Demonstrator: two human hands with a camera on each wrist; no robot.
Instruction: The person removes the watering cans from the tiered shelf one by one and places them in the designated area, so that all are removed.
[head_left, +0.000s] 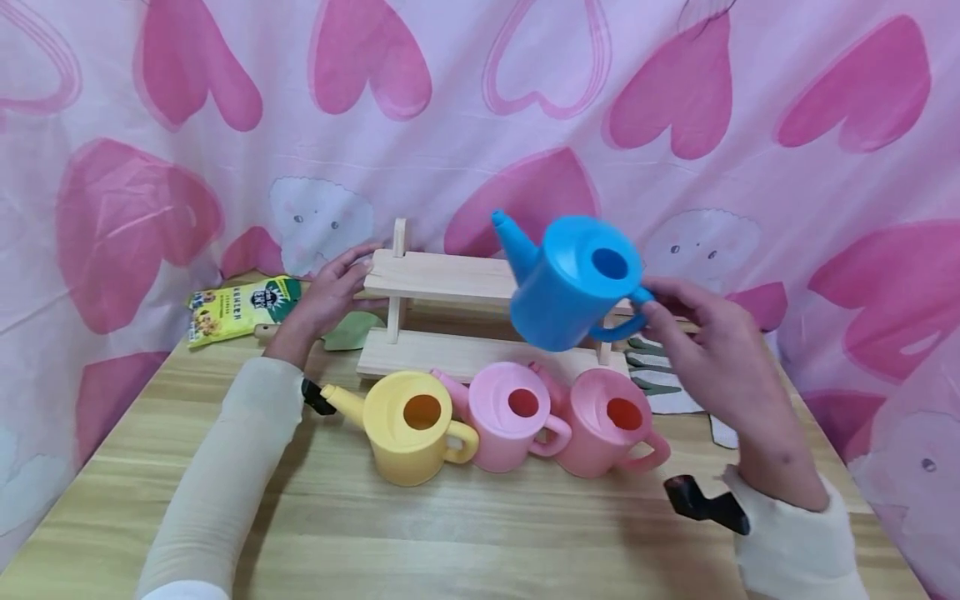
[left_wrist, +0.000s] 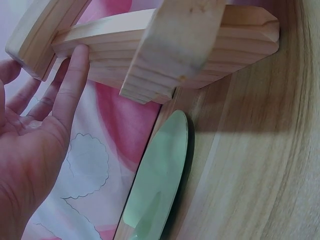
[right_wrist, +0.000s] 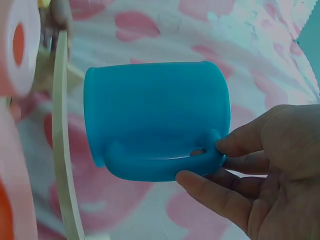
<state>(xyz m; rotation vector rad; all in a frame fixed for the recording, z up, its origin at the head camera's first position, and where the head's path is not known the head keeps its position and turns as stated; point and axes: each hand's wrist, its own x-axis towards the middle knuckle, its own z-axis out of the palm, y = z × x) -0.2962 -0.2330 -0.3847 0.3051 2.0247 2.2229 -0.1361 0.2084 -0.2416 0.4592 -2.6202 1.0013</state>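
Note:
My right hand (head_left: 708, 358) pinches the handle of a blue watering can (head_left: 562, 283), thumb and fingers around one end of it in the right wrist view. The can is raised in front of a two-tier wooden shelf (head_left: 442, 273), its spout pointing left. At the shelf's left end is my left hand (head_left: 330, 292); in the left wrist view its fingers (left_wrist: 75, 80) are nearly straight, fingertips at the edge of a board. Yellow (head_left: 401, 450), light pink (head_left: 501, 437) and darker pink (head_left: 592, 442) watering cans stand in a row before the shelf, spouts leftward.
A yellow and green packet (head_left: 240, 312) lies at the back left of the wooden table (head_left: 420, 542). Beside it, a green trowel blade (left_wrist: 162, 165) lies near the left hand. Grey and white gloves (head_left: 663, 379) lie right of the shelf. A heart-patterned curtain (head_left: 465, 142) hangs behind.

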